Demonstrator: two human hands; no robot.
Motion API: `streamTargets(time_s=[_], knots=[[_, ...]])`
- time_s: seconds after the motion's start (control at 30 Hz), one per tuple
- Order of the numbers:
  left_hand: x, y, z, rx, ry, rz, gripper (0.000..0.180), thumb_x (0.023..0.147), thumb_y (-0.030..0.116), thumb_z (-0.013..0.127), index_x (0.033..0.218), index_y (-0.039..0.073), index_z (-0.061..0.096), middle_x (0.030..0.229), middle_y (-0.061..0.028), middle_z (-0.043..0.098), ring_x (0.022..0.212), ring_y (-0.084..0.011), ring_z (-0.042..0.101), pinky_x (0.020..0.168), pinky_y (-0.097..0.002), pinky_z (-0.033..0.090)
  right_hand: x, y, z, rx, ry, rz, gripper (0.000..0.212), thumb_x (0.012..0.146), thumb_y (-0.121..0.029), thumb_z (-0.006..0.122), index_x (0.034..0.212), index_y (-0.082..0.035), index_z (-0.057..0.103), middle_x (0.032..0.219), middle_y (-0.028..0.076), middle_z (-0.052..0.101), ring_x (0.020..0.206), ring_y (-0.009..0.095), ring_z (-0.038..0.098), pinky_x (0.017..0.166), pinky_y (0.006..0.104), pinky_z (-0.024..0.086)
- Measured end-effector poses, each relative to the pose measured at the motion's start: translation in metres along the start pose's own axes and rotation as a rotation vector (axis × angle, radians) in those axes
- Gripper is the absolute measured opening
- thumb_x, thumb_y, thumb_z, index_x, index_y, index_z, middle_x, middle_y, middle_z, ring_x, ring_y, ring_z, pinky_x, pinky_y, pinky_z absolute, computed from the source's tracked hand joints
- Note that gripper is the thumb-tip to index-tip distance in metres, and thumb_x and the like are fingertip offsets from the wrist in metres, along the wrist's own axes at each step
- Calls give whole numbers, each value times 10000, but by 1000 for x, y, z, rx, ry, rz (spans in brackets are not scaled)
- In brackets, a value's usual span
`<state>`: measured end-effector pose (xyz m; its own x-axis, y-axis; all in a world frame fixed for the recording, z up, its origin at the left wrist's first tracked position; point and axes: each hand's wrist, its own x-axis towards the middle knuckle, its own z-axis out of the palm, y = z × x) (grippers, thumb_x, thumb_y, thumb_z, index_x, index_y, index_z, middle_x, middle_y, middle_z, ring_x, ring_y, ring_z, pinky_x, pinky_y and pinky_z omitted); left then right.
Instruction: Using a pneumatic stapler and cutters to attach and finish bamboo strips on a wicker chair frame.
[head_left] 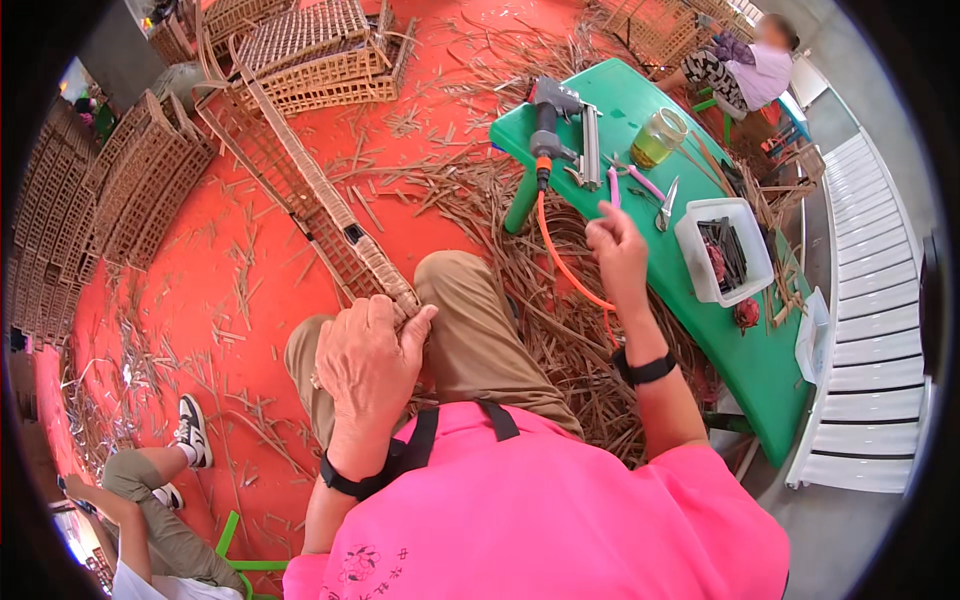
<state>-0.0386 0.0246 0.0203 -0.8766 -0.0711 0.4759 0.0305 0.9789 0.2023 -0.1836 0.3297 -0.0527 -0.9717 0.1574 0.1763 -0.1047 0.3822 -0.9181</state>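
Observation:
My left hand (368,350) grips the near end of a long woven rattan frame (325,205) over my lap. The frame slants away to the upper left, with a wrapped edge and an open lattice side. My right hand (618,255) is raised beside the green table, its fingers curled and a fingertip pointing up. Whatever those fingers hold, if anything, is too small to make out. Just beyond them lie pink-handled pliers (648,183). Scissors (667,205) rest close by. A pneumatic stapler (590,145) with an orange hose (556,258) sits farther back on the table.
On the green table (740,370) stand a glass jar (658,138) and a white bin (700,285) of dark strips. Rattan offcuts (470,195) litter the red floor. Woven panels (150,185) are stacked left and behind. Other people sit at lower left and upper right.

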Motion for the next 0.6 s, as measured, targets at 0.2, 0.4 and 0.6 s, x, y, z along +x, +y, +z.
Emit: streamTargets(time_s=[0.2, 0.4, 0.6], knots=[[-4, 2, -18, -55, -55, 7, 428, 834, 446, 750, 939, 50, 626, 849, -98, 601, 824, -297, 595, 772, -410, 454, 105, 23, 13, -454, 111, -262, 513, 884, -260, 731, 1299, 7, 589, 1028, 176, 733, 914, 327, 708, 839, 424, 539], [-8, -18, -39, -51, -67, -9, 558, 789, 455, 776, 1104, 13, 650, 984, -122, 635, 940, -319, 603, 851, -420, 450, 208, 0, 59, -934, -90, -165, 804, 877, -583, 671, 1350, 40, 483, 1234, 294, 648, 1152, 445, 630, 969, 506, 500], [-13, -30, -15, -126, -148, -100, 408, 755, 431, 815, 784, 80, 610, 707, -81, 587, 686, -292, 595, 680, -404, 445, 265, 38, 118, -1053, -208, 68, 1022, 761, -653, 743, 1353, 132, 466, 1363, 326, 568, 1314, 427, 537, 1083, 486, 429]])
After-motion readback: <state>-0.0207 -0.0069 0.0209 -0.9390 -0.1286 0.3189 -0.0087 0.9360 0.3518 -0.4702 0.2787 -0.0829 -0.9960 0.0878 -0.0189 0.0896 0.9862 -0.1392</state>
